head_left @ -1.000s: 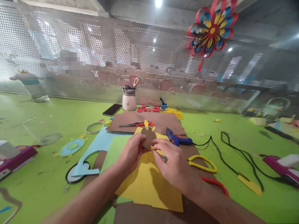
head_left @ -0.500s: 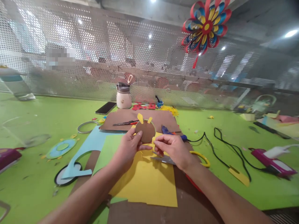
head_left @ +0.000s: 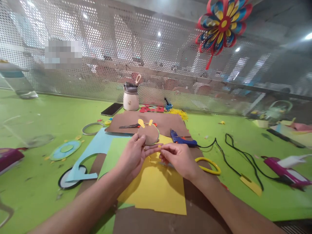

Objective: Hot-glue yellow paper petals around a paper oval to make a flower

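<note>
My left hand [head_left: 136, 151] is closed on a round brown cardboard disc [head_left: 149, 134], thumb on its face. Two yellow paper tabs [head_left: 141, 123] stick up from the disc's top edge. My right hand [head_left: 179, 159] pinches a small yellow paper piece [head_left: 159, 146] beside my left fingertips, just below the disc. Under my right hand and wrist lies a pair of scissors, its yellow handle loop [head_left: 209, 166] showing and its blades mostly hidden. Below both hands is a sheet of yellow paper [head_left: 161, 195].
A blue glue gun [head_left: 182, 139] with a black cord lies right of the disc. Behind it, brown cardboard [head_left: 165, 121] bears a dark-bladed cutting tool [head_left: 130, 126]. Cut blue paper [head_left: 94, 146] and a blue-green paper disc [head_left: 65, 150] are left; a white bottle [head_left: 131, 99] stands behind.
The disc has moved slightly left and tilted back in my left hand. My left fingers have stretched towards the right fingertips, and the scissor blades are now mostly covered.
</note>
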Motion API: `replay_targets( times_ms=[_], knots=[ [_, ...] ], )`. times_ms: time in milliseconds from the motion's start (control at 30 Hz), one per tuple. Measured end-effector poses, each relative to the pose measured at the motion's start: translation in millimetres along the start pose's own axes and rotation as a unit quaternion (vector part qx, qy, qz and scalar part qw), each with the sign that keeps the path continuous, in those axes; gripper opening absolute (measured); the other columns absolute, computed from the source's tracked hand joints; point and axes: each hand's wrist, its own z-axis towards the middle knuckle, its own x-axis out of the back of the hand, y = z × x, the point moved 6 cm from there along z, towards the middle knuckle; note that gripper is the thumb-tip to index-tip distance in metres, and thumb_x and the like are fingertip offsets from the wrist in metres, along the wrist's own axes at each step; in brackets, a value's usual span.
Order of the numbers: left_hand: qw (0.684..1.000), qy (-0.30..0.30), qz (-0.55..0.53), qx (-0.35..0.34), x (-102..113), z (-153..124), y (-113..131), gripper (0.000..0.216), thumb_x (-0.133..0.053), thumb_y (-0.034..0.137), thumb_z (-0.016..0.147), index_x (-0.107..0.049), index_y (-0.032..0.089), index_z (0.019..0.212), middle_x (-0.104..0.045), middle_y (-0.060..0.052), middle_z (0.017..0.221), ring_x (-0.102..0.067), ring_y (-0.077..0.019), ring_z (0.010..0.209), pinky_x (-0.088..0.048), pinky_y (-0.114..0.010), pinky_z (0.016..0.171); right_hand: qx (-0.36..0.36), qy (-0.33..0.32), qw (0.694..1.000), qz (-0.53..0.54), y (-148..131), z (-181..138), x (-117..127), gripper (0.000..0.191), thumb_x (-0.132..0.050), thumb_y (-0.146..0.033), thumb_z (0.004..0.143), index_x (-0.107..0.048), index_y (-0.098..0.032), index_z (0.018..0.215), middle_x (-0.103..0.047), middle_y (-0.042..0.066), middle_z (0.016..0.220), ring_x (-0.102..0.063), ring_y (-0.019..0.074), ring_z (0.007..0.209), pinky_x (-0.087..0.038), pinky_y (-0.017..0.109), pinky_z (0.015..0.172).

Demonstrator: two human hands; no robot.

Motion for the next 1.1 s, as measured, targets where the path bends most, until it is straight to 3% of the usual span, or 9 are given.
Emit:
replay_targets(
  times_ms=[167, 367, 500, 600, 667, 700, 833, 933, 1100],
  knots=[
    [1.0, 0.003, 0.012, -0.018, 1, -1, 0, 0.008, -0.047, 0.01, 0.084, -0.044, 0.017, 0.081, -0.063, -0.003, 0.071, -0.071, -0.0217, 0.073, -0.058, -0.037, 0.073, -0.027, 0.006, 1.0, 0.007, 4, 0, -2, 0.015, -0.061, -0.028, 0.075, -0.071, -0.017, 0.077, -0.065, 0.002, 0.062, -0.06, 0.0134, 0.051, -0.05, 0.025, 0.048],
    [0.999, 0.013, 0.027, -0.029, 4, 0, 3, 0.005, -0.045, 0.012, 0.086, -0.046, 0.015, 0.089, -0.067, -0.007, 0.082, -0.071, -0.0229, 0.076, -0.057, -0.039, 0.079, -0.035, -0.003, 0.999, -0.026, 3, 0, 1, 0.016, -0.06, -0.025, 0.075, -0.071, -0.016, 0.081, -0.068, 0.002, 0.065, -0.063, 0.0143, 0.054, -0.052, 0.027, 0.054],
    [0.997, 0.031, 0.052, -0.048, 8, 3, 9, 0.005, -0.044, 0.013, 0.086, -0.045, 0.015, 0.09, -0.068, -0.01, 0.084, -0.071, -0.0239, 0.078, -0.057, -0.037, 0.079, -0.005, 0.048, 0.987, -0.154, -8, 9, 41, 0.016, -0.061, -0.025, 0.074, -0.071, -0.016, 0.083, -0.07, 0.004, 0.066, -0.065, 0.0172, 0.058, -0.052, 0.029, 0.057],
    [0.995, 0.047, 0.075, -0.05, 13, 7, 12, 0.007, -0.044, 0.013, 0.086, -0.046, 0.014, 0.092, -0.068, -0.012, 0.086, -0.071, -0.0237, 0.076, -0.057, -0.036, 0.076, 0.024, 0.09, 0.949, -0.303, -14, 22, 82, 0.021, -0.053, -0.021, 0.078, -0.069, -0.016, 0.09, -0.072, 0.008, 0.084, -0.066, 0.0199, 0.075, -0.051, 0.031, 0.069],
    [0.994, 0.043, 0.087, -0.049, 14, 9, 12, 0.009, -0.045, 0.013, 0.085, -0.048, 0.012, 0.094, -0.068, -0.012, 0.085, -0.072, -0.0231, 0.072, -0.058, -0.034, 0.074, 0.04, 0.026, 0.888, -0.458, -9, 32, 94, 0.029, -0.051, -0.015, 0.075, -0.067, -0.016, 0.099, -0.067, 0.011, 0.106, -0.062, 0.0228, 0.093, -0.047, 0.034, 0.082],
    [0.994, 0.035, 0.091, -0.049, 13, 10, 13, 0.011, -0.045, 0.014, 0.085, -0.048, 0.012, 0.095, -0.069, -0.013, 0.085, -0.072, -0.0228, 0.07, -0.058, -0.033, 0.072, 0.041, -0.004, 0.876, -0.481, -3, 35, 97, 0.031, -0.054, -0.013, 0.07, -0.067, -0.015, 0.098, -0.065, 0.012, 0.109, -0.059, 0.0258, 0.101, -0.044, 0.036, 0.087],
    [0.994, 0.005, 0.095, -0.048, 9, 10, 12, 0.015, -0.048, 0.016, 0.085, -0.049, 0.012, 0.099, -0.07, -0.012, 0.089, -0.072, -0.0216, 0.069, -0.059, -0.029, 0.065, 0.035, -0.086, 0.851, -0.517, 21, 42, 97, 0.031, -0.058, -0.007, 0.059, -0.068, -0.016, 0.087, -0.068, 0.009, 0.095, -0.06, 0.0245, 0.092, -0.044, 0.03, 0.082],
    [0.993, -0.001, 0.11, -0.047, 6, 9, 11, 0.012, -0.046, 0.017, 0.087, -0.048, 0.014, 0.099, -0.07, -0.009, 0.085, -0.071, -0.0206, 0.069, -0.058, -0.027, 0.062, 0.047, -0.09, 0.838, -0.536, 32, 44, 90, 0.043, -0.056, -0.004, 0.059, -0.065, -0.016, 0.1, -0.064, 0.011, 0.106, -0.056, 0.0254, 0.102, -0.039, 0.032, 0.089],
    [0.991, 0.0, 0.128, -0.041, 6, 9, 7, 0.01, -0.045, 0.019, 0.089, -0.045, 0.015, 0.099, -0.069, -0.006, 0.081, -0.072, -0.0207, 0.069, -0.058, -0.026, 0.061, 0.068, -0.075, 0.839, -0.534, 40, 48, 82, 0.03, -0.051, -0.002, 0.067, -0.066, -0.015, 0.09, -0.063, 0.01, 0.098, -0.055, 0.0226, 0.097, -0.038, 0.03, 0.087]
  ],
)
